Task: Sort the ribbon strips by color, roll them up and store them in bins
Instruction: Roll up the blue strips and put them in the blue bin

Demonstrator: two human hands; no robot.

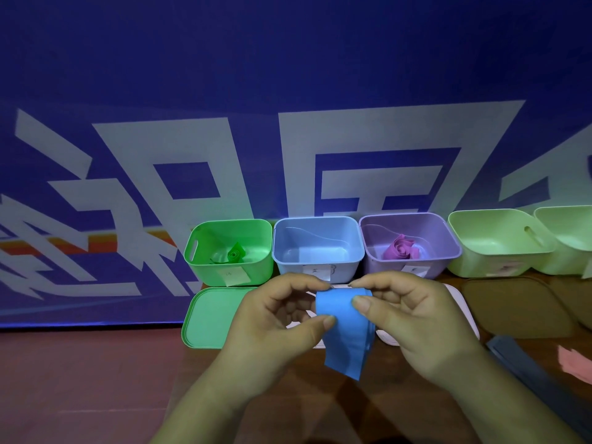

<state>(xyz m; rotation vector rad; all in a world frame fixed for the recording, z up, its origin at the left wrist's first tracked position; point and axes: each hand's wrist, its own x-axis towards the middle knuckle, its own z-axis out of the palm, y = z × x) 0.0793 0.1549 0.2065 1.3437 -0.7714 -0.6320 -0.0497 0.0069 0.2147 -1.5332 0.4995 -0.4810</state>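
Observation:
A blue ribbon strip (346,334) is partly rolled between my two hands, its loose end hanging down. My left hand (272,318) pinches the roll's left side with thumb and fingers. My right hand (410,315) pinches its right side, thumb on the front. Behind them stands a row of bins: a green bin (256,274) holding a rolled green ribbon (236,252), a blue bin (288,270) with no ribbon visible inside, and a purple bin (371,267) holding a rolled purple ribbon (398,248).
Two pale green bins (499,261) stand at the right end of the row. Lids lie in front of the bins: a green lid (211,315), a pinkish-white one (461,302), brown ones (519,309). A dark grey strip (528,370) and a pink strip (573,363) lie at right.

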